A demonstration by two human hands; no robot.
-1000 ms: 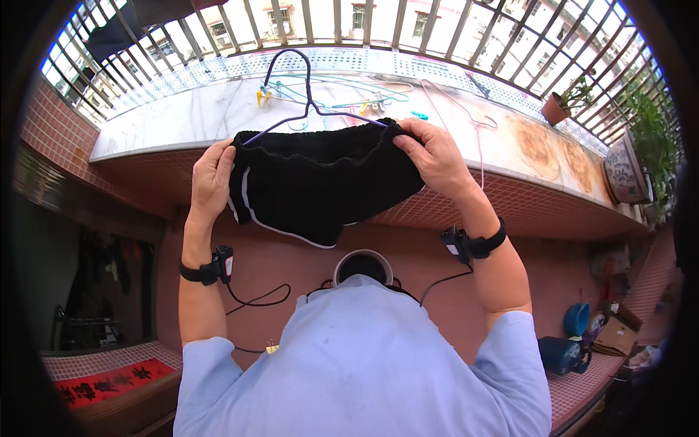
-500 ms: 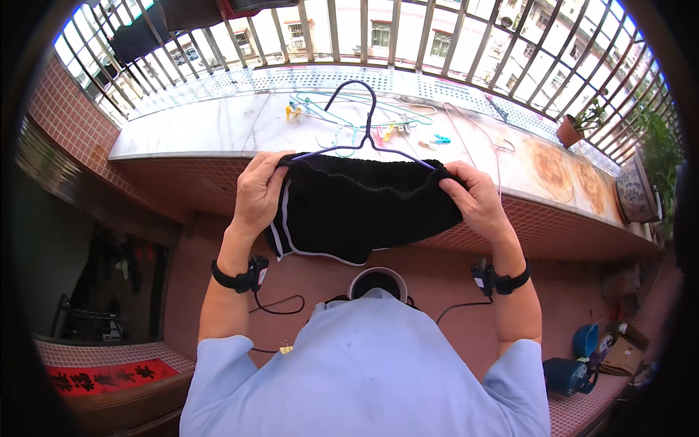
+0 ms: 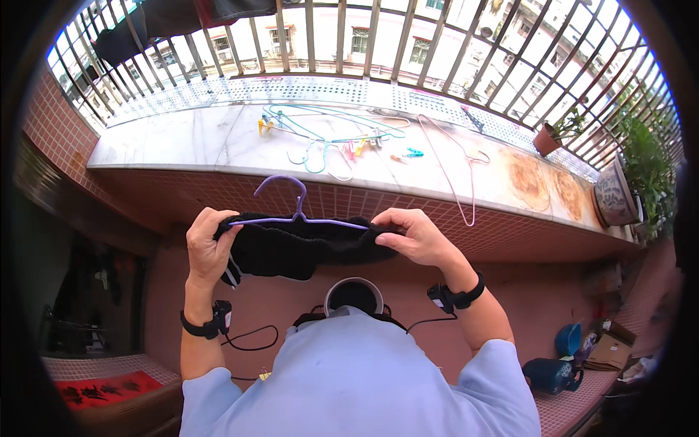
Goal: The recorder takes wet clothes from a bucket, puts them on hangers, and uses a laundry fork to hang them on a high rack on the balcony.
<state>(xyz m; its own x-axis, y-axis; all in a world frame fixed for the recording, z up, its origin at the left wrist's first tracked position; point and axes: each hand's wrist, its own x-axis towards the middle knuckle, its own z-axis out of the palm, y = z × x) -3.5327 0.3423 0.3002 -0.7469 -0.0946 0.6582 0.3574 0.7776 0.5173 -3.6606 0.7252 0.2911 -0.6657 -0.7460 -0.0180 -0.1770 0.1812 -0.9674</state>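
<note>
A pair of black shorts (image 3: 280,256) with white edging hangs between my hands, its waistband spread over a purple hanger (image 3: 299,218). The hanger's hook points up and curls to the left. My left hand (image 3: 210,244) pinches the waistband at the hanger's left end. At the other end, my right hand (image 3: 415,234) grips the waistband, thumb and fingers pressed together. The hanger's right tip is hidden in the cloth near my right fingers. Both hands are held in front of the ledge, above the floor.
On the marble ledge (image 3: 175,138) lie blue hangers (image 3: 331,140), a pink hanger (image 3: 453,160) and several clothes pegs (image 3: 357,148). A small potted plant (image 3: 547,138) and a patterned planter (image 3: 617,195) stand at right. Below me is a bucket (image 3: 354,285); a metal railing (image 3: 341,40) runs behind.
Both hands have drawn the shorts and hanger down and left, off the ledge's edge toward me. The shorts now look foreshortened. The view has shifted slightly.
</note>
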